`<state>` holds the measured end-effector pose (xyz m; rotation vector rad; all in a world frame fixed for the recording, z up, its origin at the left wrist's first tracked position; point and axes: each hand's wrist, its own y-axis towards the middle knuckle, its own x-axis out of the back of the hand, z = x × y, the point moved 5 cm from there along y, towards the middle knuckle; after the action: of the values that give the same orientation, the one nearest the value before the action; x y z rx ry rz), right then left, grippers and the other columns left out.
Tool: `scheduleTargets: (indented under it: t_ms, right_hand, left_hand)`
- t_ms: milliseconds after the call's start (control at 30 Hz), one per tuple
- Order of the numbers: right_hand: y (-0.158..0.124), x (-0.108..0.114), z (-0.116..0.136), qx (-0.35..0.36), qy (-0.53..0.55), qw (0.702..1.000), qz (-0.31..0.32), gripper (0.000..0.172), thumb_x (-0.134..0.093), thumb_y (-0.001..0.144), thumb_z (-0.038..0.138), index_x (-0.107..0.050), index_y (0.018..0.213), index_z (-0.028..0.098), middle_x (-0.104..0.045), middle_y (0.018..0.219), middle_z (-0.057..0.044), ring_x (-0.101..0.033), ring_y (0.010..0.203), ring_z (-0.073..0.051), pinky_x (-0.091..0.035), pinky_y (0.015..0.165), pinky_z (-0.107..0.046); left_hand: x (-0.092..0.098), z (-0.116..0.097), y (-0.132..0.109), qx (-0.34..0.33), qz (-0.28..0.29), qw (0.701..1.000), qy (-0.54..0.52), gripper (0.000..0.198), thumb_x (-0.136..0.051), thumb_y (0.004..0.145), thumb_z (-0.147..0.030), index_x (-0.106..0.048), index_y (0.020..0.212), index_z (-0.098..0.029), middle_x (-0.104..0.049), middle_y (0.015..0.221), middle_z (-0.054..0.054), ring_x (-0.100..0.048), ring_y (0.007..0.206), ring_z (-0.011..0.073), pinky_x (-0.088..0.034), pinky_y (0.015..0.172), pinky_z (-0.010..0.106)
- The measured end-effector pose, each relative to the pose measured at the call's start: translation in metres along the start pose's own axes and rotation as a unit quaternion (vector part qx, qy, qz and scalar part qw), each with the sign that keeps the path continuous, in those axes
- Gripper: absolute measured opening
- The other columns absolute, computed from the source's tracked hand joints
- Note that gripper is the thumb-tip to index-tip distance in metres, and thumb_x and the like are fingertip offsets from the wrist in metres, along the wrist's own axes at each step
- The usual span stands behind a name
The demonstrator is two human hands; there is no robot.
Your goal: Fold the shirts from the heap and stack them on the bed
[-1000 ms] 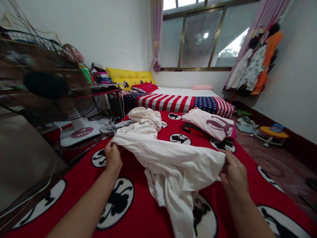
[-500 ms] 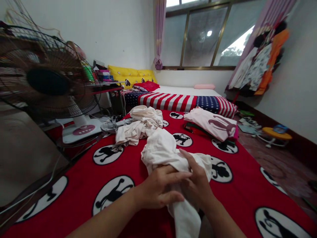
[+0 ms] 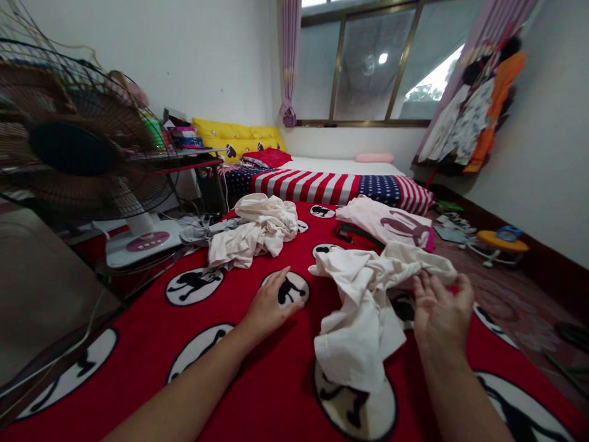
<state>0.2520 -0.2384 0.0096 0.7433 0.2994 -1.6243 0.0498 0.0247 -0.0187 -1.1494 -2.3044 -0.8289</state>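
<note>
Left hand [image 3: 271, 305] and right hand [image 3: 442, 313] open, nothing gripped.
Left palm lies flat on the red monkey-print blanket [image 3: 129, 350]. Right fingers [image 3: 426, 288] spread just beside the crumpled white garment [image 3: 363, 325], contact hard to make out. Its folds hide its shape. Far left: another white clothing heap [image 3: 251, 230]; fan [image 3: 73, 147] cut off by frame.

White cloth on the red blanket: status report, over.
Left hand empty, flat on red blanket. Right hand open at white cloth. Second white pile farther up, beyond both hands.
</note>
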Motion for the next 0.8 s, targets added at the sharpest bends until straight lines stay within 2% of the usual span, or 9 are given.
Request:
scheduleTargets:
  t_ms: [100,200,333,433,467,533,667,733,800]
  right_hand:
    - [-0.011,-0.005,-0.015,-0.056,-0.074,0.995,0.046,0.059,-0.077,0.06,0.033,-0.048,0.111,0.025,-0.058,0.119,-0.006,-0.062,0.104,-0.018,-0.051,0.092,-0.039]
    - [-0.021,-0.01,-0.031,-0.097,-0.19,0.971,0.107,0.061,-0.078,0.059,0.043,-0.054,0.111,0.02,-0.062,0.112,-0.009,-0.063,0.098,-0.021,-0.053,0.086,-0.04]
    - [-0.038,-0.026,-0.033,-0.011,-0.355,0.905,0.234,0.051,-0.075,0.063,0.049,-0.065,0.1,0.015,-0.065,0.096,-0.009,-0.061,0.082,-0.02,-0.052,0.076,-0.037]
    - [-0.056,-0.042,-0.023,0.071,-0.374,0.86,0.34,0.031,-0.073,0.068,0.044,-0.068,0.082,0.017,-0.063,0.085,-0.005,-0.057,0.072,-0.017,-0.049,0.067,-0.03]
    - [-0.059,-0.044,-0.018,0.088,-0.37,0.856,0.351,0.027,-0.072,0.07,0.042,-0.067,0.078,0.017,-0.063,0.083,-0.004,-0.056,0.071,-0.016,-0.048,0.066,-0.029]
    - [-0.055,-0.042,-0.008,0.103,-0.353,0.878,0.306,0.023,-0.069,0.073,0.04,-0.066,0.08,0.018,-0.062,0.081,-0.003,-0.056,0.072,-0.015,-0.046,0.065,-0.027]
    - [-0.029,-0.016,0.01,0.104,-0.261,0.956,0.082,0.029,-0.067,0.075,0.041,-0.065,0.091,0.017,-0.059,0.077,0.0,-0.053,0.062,-0.012,-0.044,0.056,-0.024]
    - [-0.018,-0.003,0.018,0.129,-0.219,0.967,-0.01,0.027,-0.069,0.074,0.04,-0.064,0.087,0.017,-0.057,0.072,0.001,-0.05,0.059,-0.011,-0.042,0.054,-0.024]
    - [-0.007,0.01,0.025,0.156,-0.182,0.968,-0.077,0.024,-0.07,0.07,0.035,-0.064,0.084,0.017,-0.055,0.072,0.002,-0.05,0.061,-0.011,-0.044,0.059,-0.025]
  left_hand:
    - [-0.006,-0.007,0.0,0.019,0.022,0.993,-0.112,0.068,-0.07,0.074,-0.038,-0.05,0.135,-0.015,-0.058,0.128,0.017,-0.062,0.106,0.0271,-0.049,0.094,0.041]
    - [-0.019,-0.022,-0.004,0.033,0.083,0.97,-0.224,0.058,-0.064,0.08,-0.045,-0.056,0.129,-0.014,-0.068,0.108,0.013,-0.066,0.093,0.0237,-0.052,0.082,0.034]
    - [-0.037,-0.043,-0.01,-0.002,0.125,0.966,-0.229,0.045,-0.062,0.081,-0.052,-0.071,0.104,-0.014,-0.072,0.096,0.01,-0.066,0.085,0.0239,-0.051,0.074,0.031]
    - [-0.038,-0.044,-0.007,0.014,0.066,0.974,-0.215,0.038,-0.07,0.074,-0.048,-0.072,0.093,-0.014,-0.073,0.091,0.008,-0.065,0.082,0.0238,-0.051,0.074,0.031]
    - [-0.034,-0.04,-0.003,0.037,0.039,0.97,-0.237,0.037,-0.069,0.074,-0.047,-0.072,0.091,-0.014,-0.073,0.089,0.007,-0.065,0.08,0.0232,-0.051,0.073,0.031]
    - [-0.015,-0.025,0.006,0.093,-0.041,0.941,-0.322,0.039,-0.068,0.074,-0.048,-0.07,0.091,-0.013,-0.073,0.083,0.006,-0.065,0.073,0.021,-0.051,0.068,0.03]
    - [0.051,0.016,0.021,0.144,-0.23,0.842,-0.466,0.041,-0.073,0.069,-0.04,-0.066,0.101,-0.015,-0.072,0.083,0.004,-0.068,0.074,0.0207,-0.055,0.067,0.03]
    - [0.078,0.035,0.022,0.16,-0.262,0.821,-0.481,0.035,-0.07,0.071,-0.032,-0.068,0.101,-0.014,-0.073,0.084,0.005,-0.069,0.081,0.0232,-0.057,0.074,0.033]
    - [0.094,0.05,0.02,0.175,-0.267,0.815,-0.483,0.03,-0.064,0.074,-0.027,-0.069,0.099,-0.012,-0.074,0.083,0.006,-0.07,0.084,0.026,-0.058,0.078,0.038]
